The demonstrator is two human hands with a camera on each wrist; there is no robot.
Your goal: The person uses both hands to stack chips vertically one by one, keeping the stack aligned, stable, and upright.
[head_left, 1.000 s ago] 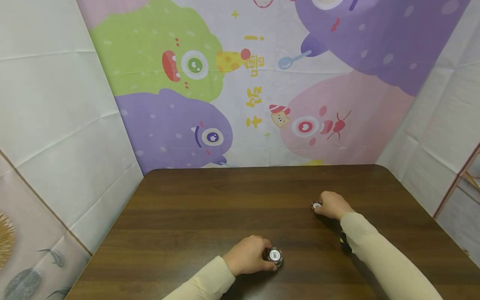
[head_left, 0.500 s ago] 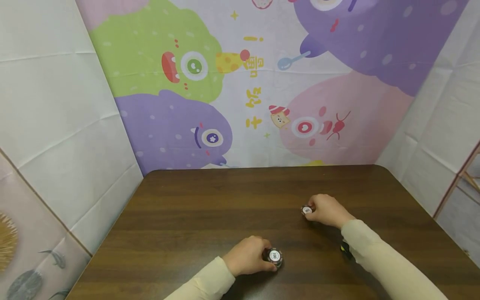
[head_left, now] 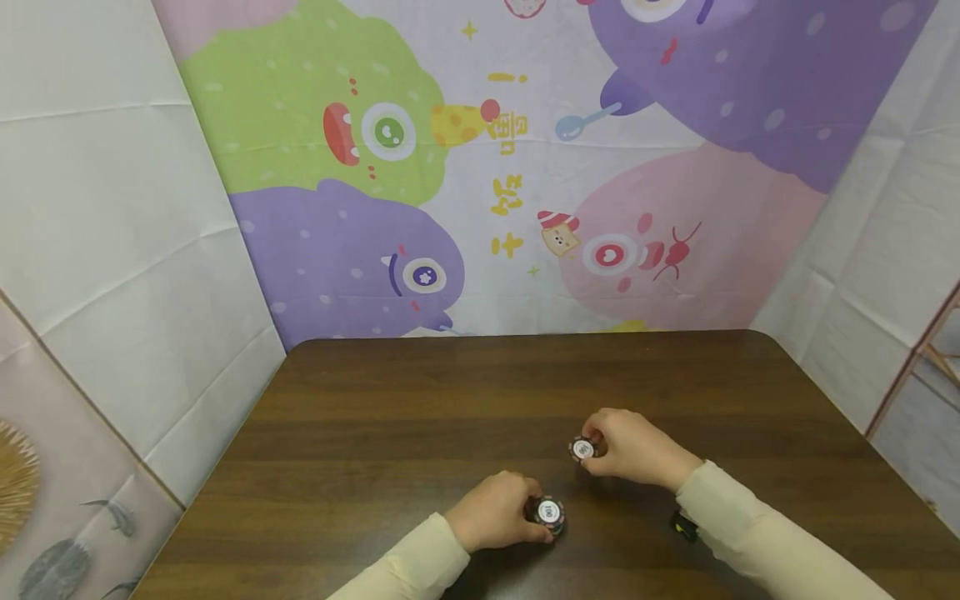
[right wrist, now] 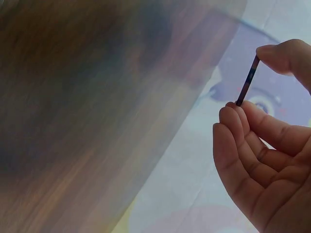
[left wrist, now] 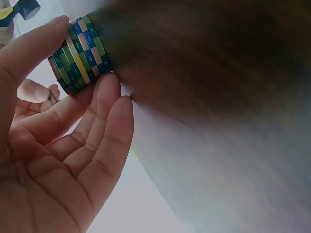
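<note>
A stack of poker chips (head_left: 550,512) stands on the table, its top face marked 100. My left hand (head_left: 497,510) grips it between thumb and fingers. In the left wrist view the stack's edge (left wrist: 81,53) shows green, blue, yellow and pale bands across several chips. My right hand (head_left: 637,447) pinches a single poker chip (head_left: 582,449) by its rim, just beyond and to the right of the stack. Seen edge-on in the right wrist view, that thin dark chip (right wrist: 248,80) spans from thumb to fingers and appears clear of the table.
The brown wooden table (head_left: 420,400) reaches back to a cartoon-printed curtain (head_left: 510,167). White cloth panels (head_left: 112,167) hang along both sides. A black and yellow band (head_left: 684,526) shows at the right sleeve.
My right hand has carried its chip left and nearer, from the right rear of the table toward the stack. The left hand and the stack have stayed in place.
</note>
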